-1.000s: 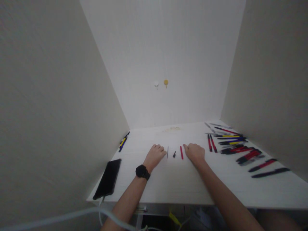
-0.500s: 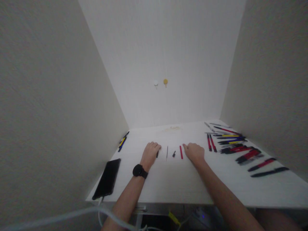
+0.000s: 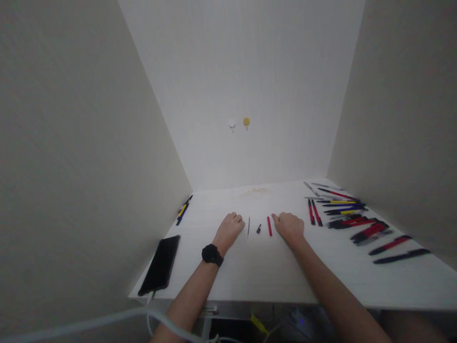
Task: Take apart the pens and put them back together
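My left hand (image 3: 231,231), with a black watch (image 3: 211,254) on its wrist, rests on the white table (image 3: 257,271) with its fingers curled. Whatever lies under or in those fingers is hidden. Just right of it lies a thin dark pen refill (image 3: 249,227). Beside the refill are a small black clip-like pen part (image 3: 259,229) and a red pen barrel (image 3: 269,226), spaced apart in a row. My right hand (image 3: 290,227) sits right of the red barrel, closed in a loose fist with the thumb toward the barrel, apart from it.
Several red, black, yellow and blue pens (image 3: 344,209) are spread along the right side. A few more pens (image 3: 183,209) lie by the left wall. A black phone (image 3: 159,265) with a white cable (image 3: 153,312) is at the front left. Two hooks (image 3: 246,122) are on the back wall.
My left hand has shifted slightly right, closer to the refill, and now covers the short black piece that showed beneath its fingers. My right hand has stayed put.
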`<state>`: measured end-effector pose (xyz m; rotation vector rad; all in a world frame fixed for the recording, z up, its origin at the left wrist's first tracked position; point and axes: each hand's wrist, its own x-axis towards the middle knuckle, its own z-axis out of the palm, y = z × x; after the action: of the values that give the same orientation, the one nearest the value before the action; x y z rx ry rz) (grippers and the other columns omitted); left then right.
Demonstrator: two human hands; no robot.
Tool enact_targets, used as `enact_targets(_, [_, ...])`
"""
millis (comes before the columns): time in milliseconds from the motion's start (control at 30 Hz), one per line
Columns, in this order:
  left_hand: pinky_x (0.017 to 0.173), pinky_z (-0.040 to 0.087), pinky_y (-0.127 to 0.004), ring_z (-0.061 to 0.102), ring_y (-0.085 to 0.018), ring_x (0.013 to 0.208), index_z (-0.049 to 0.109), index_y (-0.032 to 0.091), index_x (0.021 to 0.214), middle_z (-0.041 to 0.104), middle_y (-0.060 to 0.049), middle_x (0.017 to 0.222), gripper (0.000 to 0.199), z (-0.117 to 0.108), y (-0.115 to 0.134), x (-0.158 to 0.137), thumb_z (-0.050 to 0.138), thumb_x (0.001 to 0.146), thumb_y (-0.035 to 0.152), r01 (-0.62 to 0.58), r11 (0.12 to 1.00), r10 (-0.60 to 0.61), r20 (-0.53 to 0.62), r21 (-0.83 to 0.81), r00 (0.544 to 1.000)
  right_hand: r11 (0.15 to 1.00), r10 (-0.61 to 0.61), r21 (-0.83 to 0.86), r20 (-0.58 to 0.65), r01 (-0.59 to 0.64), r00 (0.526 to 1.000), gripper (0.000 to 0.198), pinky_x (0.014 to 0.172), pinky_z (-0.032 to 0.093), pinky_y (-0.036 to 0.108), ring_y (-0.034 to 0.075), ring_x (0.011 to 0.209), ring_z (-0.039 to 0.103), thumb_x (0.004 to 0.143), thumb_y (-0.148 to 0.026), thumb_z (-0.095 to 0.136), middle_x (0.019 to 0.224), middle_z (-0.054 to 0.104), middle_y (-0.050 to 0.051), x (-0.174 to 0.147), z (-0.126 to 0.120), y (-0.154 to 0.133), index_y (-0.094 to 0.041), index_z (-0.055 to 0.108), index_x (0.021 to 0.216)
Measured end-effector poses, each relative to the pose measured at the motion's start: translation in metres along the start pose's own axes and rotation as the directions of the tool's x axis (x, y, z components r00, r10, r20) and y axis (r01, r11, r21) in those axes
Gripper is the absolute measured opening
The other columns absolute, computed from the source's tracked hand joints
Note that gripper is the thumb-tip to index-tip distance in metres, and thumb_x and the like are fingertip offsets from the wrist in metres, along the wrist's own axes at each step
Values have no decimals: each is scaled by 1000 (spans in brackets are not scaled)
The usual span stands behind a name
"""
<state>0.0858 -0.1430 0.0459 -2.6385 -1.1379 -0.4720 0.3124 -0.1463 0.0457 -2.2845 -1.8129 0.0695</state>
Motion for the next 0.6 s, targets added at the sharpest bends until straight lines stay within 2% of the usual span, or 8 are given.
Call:
enact_targets(100, [81,41,-37,51,-22,89,63,19,89,61,-8,89,14,-5,-2,-2,49,90,17,81,995,-87,-99,-56,991,1000,-4,3,0,4,1000,51,74,46,36,28,91,66,94,-46,34,93,70,18,0,0,0,-11,70,95])
enact_targets(200, [82,42,-37,53,-21,90,60,19,105,64,-7,93,20,-10,-6,-5,47,90,17,168,981,-185,-220,-93,958,1000,-4,7,-5,4,1000,49,73,45,35,28,89,66,94,-45,34,92,70,17,0,1,0,-12,70,93])
enact_targets(267, [80,43,-35,55,-21,86,59,18,105,65,-7,90,19,-11,-9,-7,46,91,20,231,965,-257,-283,-123,924,1000,-7,4,-19,7,1000,48,72,44,34,27,87,66,94,-44,34,91,70,17,0,1,-2,-12,70,92])
enact_targets(333, [76,44,-33,56,-20,80,60,18,95,64,-5,83,16,-9,-11,-8,46,92,25,298,938,-340,-317,-175,885,1000,-30,-5,-53,30,998,48,72,43,33,26,85,66,95,-42,32,91,70,16,-1,0,-3,-13,69,91])
enact_targets(400, [72,44,-31,56,-18,75,59,19,88,63,-3,76,17,-6,-12,-8,45,93,28,347,899,-425,-345,-266,837,996,-93,-10,-104,93,990,47,73,41,32,24,84,65,97,-39,30,92,70,15,-2,-1,-5,-13,68,92])
enact_targets(467, [72,46,-30,58,-17,75,58,19,88,63,-2,76,18,-1,-11,-8,43,93,28,357,849,-505,-396,-390,767,980,-198,-3,-155,200,968,45,75,38,30,21,85,63,97,-37,29,92,69,13,-4,-4,-10,-13,67,91])
enact_targets(533, [75,47,-30,60,-16,78,57,19,88,64,-3,82,19,3,-11,-8,41,93,27,331,807,-561,-460,-489,688,943,-325,11,-187,332,927,41,78,36,29,20,87,60,98,-35,31,91,68,11,-7,-7,-18,-14,66,89])
enact_targets(600, [79,49,-31,62,-16,83,58,19,89,66,-4,86,19,6,-11,-8,41,93,26,289,789,-582,-509,-542,635,884,-455,23,-189,467,870,36,79,34,29,20,90,58,97,-33,35,92,68,9,-11,-10,-31,-15,66,88])
